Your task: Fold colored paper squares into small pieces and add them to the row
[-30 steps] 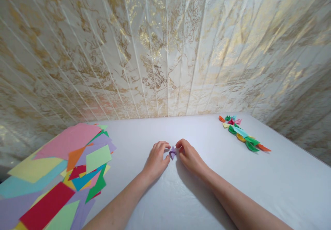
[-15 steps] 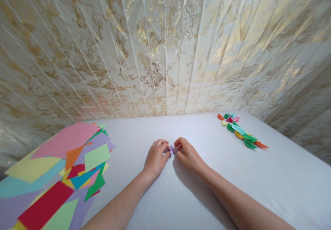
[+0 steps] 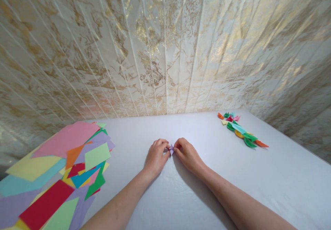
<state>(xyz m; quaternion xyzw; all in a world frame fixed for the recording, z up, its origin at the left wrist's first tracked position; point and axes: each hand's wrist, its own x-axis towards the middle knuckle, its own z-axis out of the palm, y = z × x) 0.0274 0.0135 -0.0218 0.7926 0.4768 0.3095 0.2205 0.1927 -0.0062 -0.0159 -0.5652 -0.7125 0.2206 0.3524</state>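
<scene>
A small piece of folded purple paper (image 3: pixel 171 149) with pointed corners is between my two hands, at the middle of the white table. My left hand (image 3: pixel 157 157) pinches its left side between thumb and fingers. From the other side, my right hand (image 3: pixel 188 155) has thumb and forefinger closed on the right edge. Both hands rest low over the tabletop, and the fingertips cover part of the paper.
Overlapping sheets of coloured paper (image 3: pixel 41 202) spread over the table's left side. Several small folded paper pieces (image 3: pixel 239 129) lie in a slanting row at the back right. A white-and-gold patterned curtain (image 3: pixel 155 51) hangs behind the white table (image 3: pixel 144 126).
My right hand has come slightly left, its fingertips now closed on the purple paper's right edge. The left hand stays in place.
</scene>
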